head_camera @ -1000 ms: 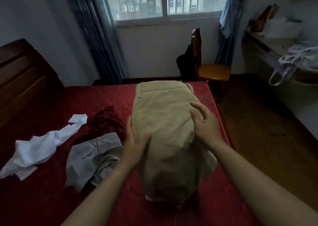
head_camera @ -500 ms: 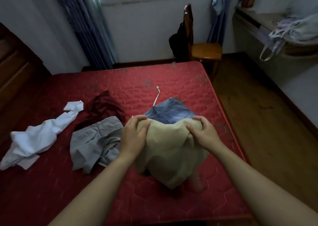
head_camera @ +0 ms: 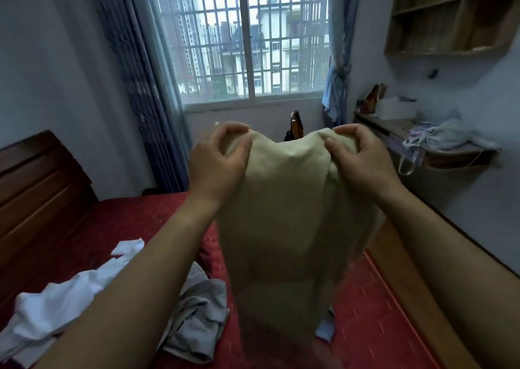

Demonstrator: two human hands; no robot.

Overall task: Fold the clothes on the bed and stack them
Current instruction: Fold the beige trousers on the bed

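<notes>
I hold a pair of beige trousers up in the air in front of me over the red bed. My left hand grips the fabric's top left edge, and my right hand grips its top right edge. The cloth hangs down between my arms. On the bed to the left lie a crumpled white garment, a grey garment and a dark red one. A corner of blue denim shows under the hanging trousers.
A dark wooden headboard runs along the left. Ahead is a barred window with blue curtains. A chair back peeks over the trousers. On the right a wall desk carries bags, with shelves above and bare floor beside the bed.
Both hands gathered the trousers from lying flat on the bed, bunched them, and lifted them high. My view rose from the bed toward the window.
</notes>
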